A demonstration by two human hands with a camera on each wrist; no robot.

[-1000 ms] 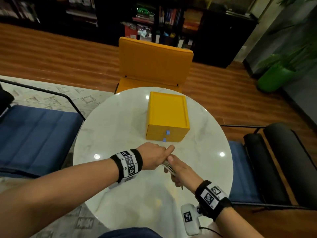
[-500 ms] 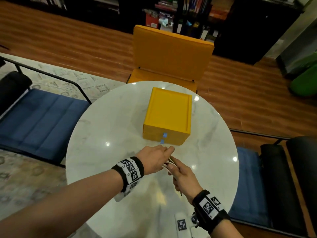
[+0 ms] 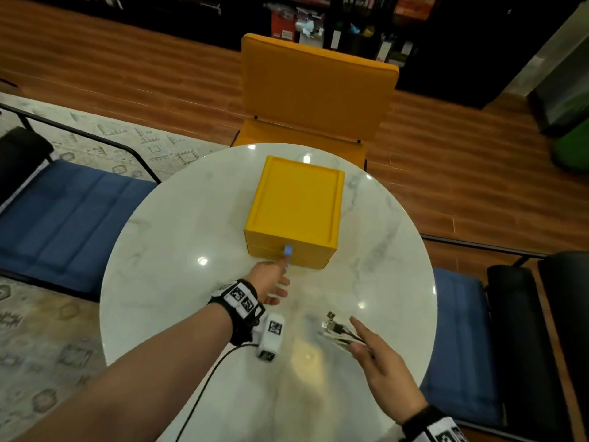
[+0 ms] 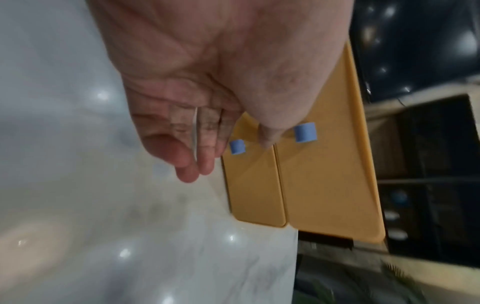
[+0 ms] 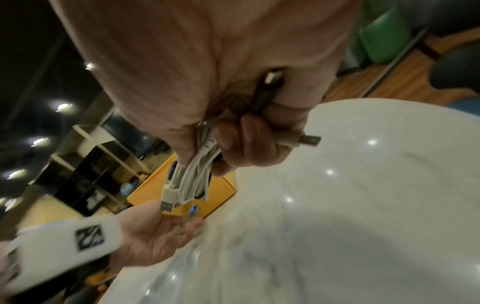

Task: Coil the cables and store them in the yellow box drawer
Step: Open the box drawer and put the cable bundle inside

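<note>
cables (image 5: 192, 181) bunched in right hand (image 3: 379, 362)'s grasp; left hand (image 3: 266, 279), fingers loose, near box (image 3: 294, 207) front by blue knobs (image 4: 305, 132).

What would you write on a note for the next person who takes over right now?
Left hand: open, fingers reaching at the lower blue drawer tab; no grip yet.
Right hand: holds the coiled bundle of white and dark cables above the round white marble table.
Yellow two-drawer box: both drawers closed.
Done: coiling.
Left: open a drawer, put cables in, close it.
</note>
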